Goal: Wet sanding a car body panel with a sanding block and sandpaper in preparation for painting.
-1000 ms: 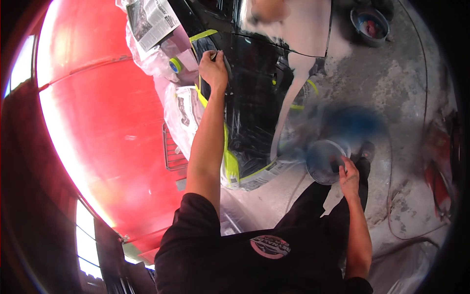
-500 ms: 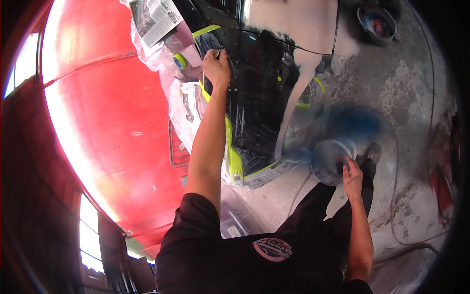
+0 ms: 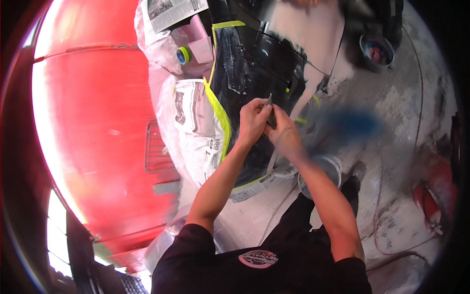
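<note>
Grey, thin sheet (image 3: 271, 117) is pinched in that person's left grip (image 3: 251, 119) and right grip (image 3: 285, 132), black car panel (image 3: 252, 81) beneath.

Lettering shows on newspaper (image 3: 178, 12), white masking sheet (image 3: 208, 153) & blk shirt (image 3: 196, 264) (round logo (image 3: 258, 258), w/ letters).

Black panel (image 3: 254, 63): a hand can slide up from the left hand (image 3: 252, 121) to the yellow tape (image 3: 229, 24)
Left side: green tape roll (image 3: 183, 55) and pink thing (image 3: 201, 50) are in the way
Bucket (image 3: 334, 167): right arm (image 3: 329, 201) blocks part of its top
</note>
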A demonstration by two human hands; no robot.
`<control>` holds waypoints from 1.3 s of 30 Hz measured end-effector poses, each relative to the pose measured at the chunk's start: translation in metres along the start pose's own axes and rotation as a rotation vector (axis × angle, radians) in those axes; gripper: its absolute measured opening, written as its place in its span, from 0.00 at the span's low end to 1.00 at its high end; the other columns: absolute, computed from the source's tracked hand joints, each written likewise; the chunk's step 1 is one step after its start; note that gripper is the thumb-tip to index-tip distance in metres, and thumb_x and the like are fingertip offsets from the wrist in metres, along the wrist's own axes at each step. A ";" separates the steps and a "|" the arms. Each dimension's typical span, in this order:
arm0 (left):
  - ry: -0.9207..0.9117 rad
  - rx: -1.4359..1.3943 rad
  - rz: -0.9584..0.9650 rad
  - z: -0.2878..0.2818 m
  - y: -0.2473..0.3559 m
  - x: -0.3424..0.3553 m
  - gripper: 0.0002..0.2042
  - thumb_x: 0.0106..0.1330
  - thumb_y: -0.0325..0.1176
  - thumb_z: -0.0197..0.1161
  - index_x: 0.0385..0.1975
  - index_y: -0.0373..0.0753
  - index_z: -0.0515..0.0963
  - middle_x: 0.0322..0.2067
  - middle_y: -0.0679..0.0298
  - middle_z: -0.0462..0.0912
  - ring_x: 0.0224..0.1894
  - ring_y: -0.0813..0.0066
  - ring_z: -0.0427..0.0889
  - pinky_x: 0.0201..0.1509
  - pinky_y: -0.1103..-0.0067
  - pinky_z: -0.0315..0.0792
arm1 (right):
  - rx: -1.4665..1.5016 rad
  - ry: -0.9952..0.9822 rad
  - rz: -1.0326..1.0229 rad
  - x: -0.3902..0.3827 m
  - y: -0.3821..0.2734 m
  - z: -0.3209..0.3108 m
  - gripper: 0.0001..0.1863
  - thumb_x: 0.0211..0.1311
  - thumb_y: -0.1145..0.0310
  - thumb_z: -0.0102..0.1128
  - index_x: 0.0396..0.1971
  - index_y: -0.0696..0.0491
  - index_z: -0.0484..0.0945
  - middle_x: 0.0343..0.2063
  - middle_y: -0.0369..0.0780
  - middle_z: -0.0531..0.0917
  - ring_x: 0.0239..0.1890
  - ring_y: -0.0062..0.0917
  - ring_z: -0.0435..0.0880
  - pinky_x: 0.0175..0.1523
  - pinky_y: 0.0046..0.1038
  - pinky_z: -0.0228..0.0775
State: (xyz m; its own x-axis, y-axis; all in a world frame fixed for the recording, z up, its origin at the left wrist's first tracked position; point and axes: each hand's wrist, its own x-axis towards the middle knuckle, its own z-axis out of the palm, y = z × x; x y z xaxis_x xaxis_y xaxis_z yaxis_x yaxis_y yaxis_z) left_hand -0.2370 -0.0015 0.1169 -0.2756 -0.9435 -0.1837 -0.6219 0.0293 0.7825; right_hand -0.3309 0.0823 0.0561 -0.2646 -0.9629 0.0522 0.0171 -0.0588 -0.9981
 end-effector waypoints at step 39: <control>0.444 0.644 0.816 -0.114 -0.013 0.171 0.24 0.67 0.35 0.62 0.63 0.33 0.73 0.56 0.47 0.77 0.62 0.46 0.74 0.69 0.56 0.65 | -0.195 0.393 0.059 0.220 -0.026 0.021 0.13 0.60 0.64 0.68 0.38 0.57 0.88 0.30 0.52 0.88 0.36 0.46 0.90 0.45 0.40 0.79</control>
State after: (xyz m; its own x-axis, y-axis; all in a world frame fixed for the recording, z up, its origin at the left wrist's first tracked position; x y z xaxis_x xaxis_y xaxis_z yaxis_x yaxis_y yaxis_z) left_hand -0.1924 -0.2004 0.1430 -0.5676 -0.5942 0.5698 -0.6724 0.7340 0.0956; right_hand -0.3689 -0.1337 0.0944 -0.6159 -0.7876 0.0162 -0.1289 0.0805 -0.9884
